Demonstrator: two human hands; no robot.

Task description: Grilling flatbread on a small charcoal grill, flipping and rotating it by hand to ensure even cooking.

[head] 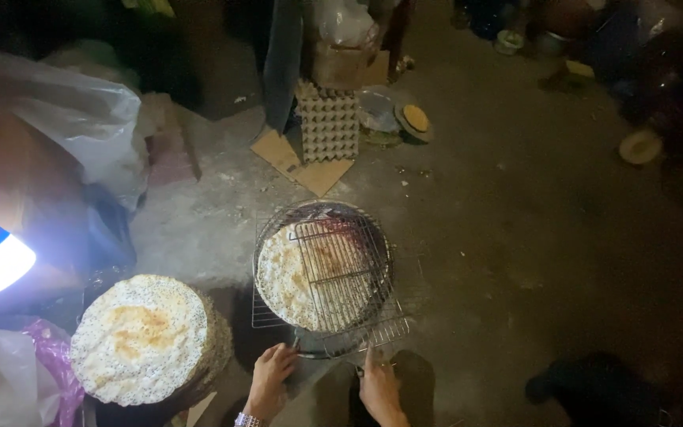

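Rice cracker on grill: one round sesame-speckled rice cracker (310, 277) lies clamped between two wire grill racks (341, 273) over one round charcoal stove (322, 344).
Left hand: the left hand (272, 378) reaches up from 6 o'clock, fingers curled at the stove's near rim; whether it grasps anything cannot be told.
Right hand: the right hand (379, 387) pinches the rack handles (373, 352); cracker at its 11 o'clock.
Stack: one pile of toasted crackers (145, 338) at the stove's 8 o'clock.
Egg trays: one stack of egg trays (329, 122) at 12 o'clock.

Head camera looks steeply down, fairly near, onto the round grill (322, 273).
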